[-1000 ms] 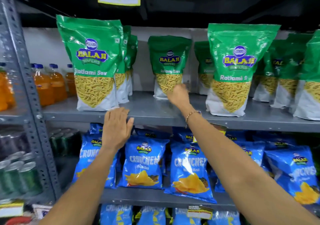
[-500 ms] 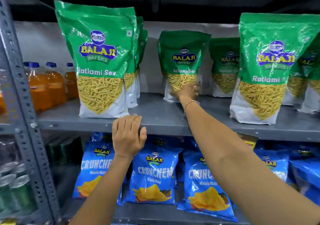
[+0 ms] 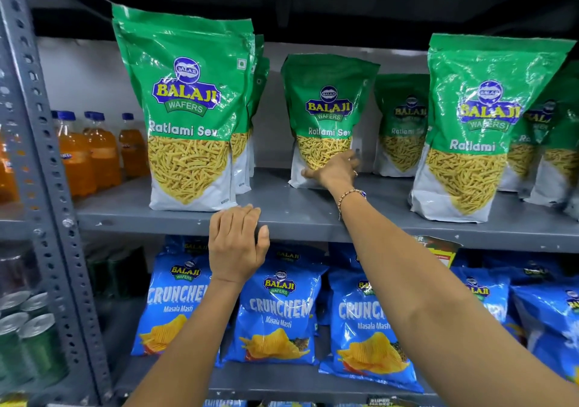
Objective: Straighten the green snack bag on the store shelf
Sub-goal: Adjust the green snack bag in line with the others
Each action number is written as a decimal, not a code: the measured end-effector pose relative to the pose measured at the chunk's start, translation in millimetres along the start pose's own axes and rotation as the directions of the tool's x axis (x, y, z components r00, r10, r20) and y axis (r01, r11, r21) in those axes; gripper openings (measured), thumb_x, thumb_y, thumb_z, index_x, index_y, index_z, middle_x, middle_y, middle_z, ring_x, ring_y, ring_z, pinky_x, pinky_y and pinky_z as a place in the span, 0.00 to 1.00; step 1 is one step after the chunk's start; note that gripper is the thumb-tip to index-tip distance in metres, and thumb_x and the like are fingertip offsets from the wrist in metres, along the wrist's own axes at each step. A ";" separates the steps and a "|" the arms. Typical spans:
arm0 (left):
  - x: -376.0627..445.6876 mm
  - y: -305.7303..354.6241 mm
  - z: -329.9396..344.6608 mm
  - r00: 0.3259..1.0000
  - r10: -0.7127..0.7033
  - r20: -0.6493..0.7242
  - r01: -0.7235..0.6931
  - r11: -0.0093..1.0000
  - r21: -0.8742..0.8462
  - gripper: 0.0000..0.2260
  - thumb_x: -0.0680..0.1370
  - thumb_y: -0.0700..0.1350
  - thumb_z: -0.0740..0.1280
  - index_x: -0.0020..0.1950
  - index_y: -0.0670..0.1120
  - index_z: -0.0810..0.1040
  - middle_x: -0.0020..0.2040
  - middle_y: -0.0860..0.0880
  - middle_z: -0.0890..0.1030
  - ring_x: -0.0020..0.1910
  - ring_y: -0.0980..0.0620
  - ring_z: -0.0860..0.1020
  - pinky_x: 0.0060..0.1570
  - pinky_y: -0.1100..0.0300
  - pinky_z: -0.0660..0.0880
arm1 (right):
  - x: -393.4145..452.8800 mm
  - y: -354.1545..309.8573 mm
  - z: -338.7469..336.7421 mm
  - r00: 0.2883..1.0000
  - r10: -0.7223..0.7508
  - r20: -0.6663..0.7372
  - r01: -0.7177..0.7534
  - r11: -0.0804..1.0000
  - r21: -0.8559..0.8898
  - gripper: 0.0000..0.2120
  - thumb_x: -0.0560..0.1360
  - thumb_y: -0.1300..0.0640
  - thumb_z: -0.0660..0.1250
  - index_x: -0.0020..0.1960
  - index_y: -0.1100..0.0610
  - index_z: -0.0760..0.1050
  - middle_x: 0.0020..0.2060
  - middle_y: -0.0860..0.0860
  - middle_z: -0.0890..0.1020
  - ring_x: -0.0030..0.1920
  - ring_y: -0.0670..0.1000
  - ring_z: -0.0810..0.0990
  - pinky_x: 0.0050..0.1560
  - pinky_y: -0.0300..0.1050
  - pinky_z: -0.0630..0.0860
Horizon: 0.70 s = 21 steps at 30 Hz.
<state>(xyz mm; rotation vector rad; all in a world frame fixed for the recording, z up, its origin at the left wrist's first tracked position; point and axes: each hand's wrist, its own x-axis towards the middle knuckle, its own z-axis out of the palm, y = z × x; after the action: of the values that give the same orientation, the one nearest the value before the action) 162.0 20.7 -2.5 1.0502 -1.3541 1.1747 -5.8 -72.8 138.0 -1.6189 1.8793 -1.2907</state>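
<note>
A green Ratlami Sev snack bag (image 3: 326, 106) stands upright, set back in the middle of the grey shelf (image 3: 300, 212). My right hand (image 3: 336, 170) reaches in and grips the bag's lower right corner, thumb across its front. My left hand (image 3: 236, 243) rests flat on the shelf's front edge, fingers together on the lip, holding nothing.
More green bags stand at the front left (image 3: 188, 115) and front right (image 3: 479, 131), with others behind. Orange drink bottles (image 3: 100, 156) fill the far left. Blue Crunchem chip bags (image 3: 275, 312) line the lower shelf. A perforated steel upright (image 3: 47, 168) and green cans (image 3: 28, 341) are at left.
The view has come closer to the shelf. My right hand has moved from the bag's lower front to its lower right corner. My left hand stays on the shelf edge.
</note>
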 end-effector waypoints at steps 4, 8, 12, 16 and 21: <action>2.4 2.1 -7.2 0.997 -0.022 0.078 0.023 1.000 -0.005 0.13 0.79 0.47 0.58 0.52 0.40 0.77 0.49 0.41 0.81 0.49 0.44 0.72 0.54 0.49 0.67 | -24.8 1.5 -10.7 0.999 -0.031 -0.023 0.030 0.998 -0.050 0.53 0.63 0.47 0.78 0.73 0.66 0.49 0.70 0.64 0.60 0.69 0.64 0.65 0.67 0.54 0.67; 3.1 4.0 -14.5 0.988 -0.043 0.149 0.046 0.999 -0.017 0.14 0.80 0.47 0.57 0.53 0.39 0.77 0.50 0.40 0.80 0.50 0.44 0.71 0.55 0.49 0.66 | -46.8 2.8 -21.3 0.998 -0.053 -0.035 0.052 0.998 -0.040 0.54 0.63 0.46 0.78 0.73 0.65 0.49 0.70 0.64 0.61 0.70 0.64 0.65 0.67 0.54 0.67; 4.7 5.4 -20.7 0.969 -0.074 0.235 0.079 0.997 -0.013 0.16 0.81 0.49 0.55 0.55 0.39 0.76 0.51 0.41 0.79 0.50 0.43 0.71 0.55 0.49 0.65 | -65.0 3.5 -30.2 0.997 -0.073 -0.040 0.070 0.995 -0.070 0.54 0.63 0.45 0.78 0.73 0.66 0.50 0.70 0.63 0.61 0.70 0.62 0.64 0.68 0.53 0.65; 5.7 5.8 -25.8 0.953 -0.078 0.293 0.086 0.996 -0.015 0.16 0.82 0.49 0.55 0.56 0.39 0.76 0.51 0.41 0.79 0.50 0.43 0.71 0.56 0.49 0.65 | -80.1 2.6 -37.8 0.999 -0.043 -0.032 0.040 0.997 -0.070 0.52 0.62 0.44 0.78 0.72 0.65 0.51 0.70 0.62 0.61 0.70 0.62 0.65 0.67 0.53 0.67; 8.8 5.9 -32.4 0.927 -0.084 0.365 0.099 0.995 -0.024 0.16 0.82 0.49 0.55 0.57 0.40 0.75 0.53 0.41 0.78 0.51 0.42 0.73 0.57 0.49 0.65 | -96.9 3.4 -46.1 0.998 -0.025 -0.052 0.022 0.998 -0.060 0.51 0.61 0.44 0.79 0.71 0.64 0.54 0.68 0.61 0.63 0.68 0.62 0.67 0.64 0.54 0.69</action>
<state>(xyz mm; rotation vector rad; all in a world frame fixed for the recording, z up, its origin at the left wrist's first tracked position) 160.0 53.6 5.9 1.3330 -1.5875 0.9057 -14.1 34.0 131.3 -1.6567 1.9532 -1.3104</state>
